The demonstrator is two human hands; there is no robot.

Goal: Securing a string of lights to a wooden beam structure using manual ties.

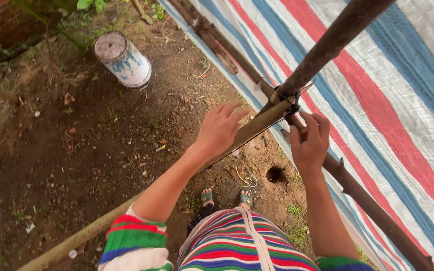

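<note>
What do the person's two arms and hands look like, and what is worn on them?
The left hand and the right hand are bare, without gloves, rings or watch. Both forearms are uncovered. Short knitted sleeves with red, green, white and blue stripes end above the elbows.

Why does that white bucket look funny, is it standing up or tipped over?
Tipped. The white bucket leans on the dirt ground, its round end showing, far from the left hand and right hand at the poles.
</note>
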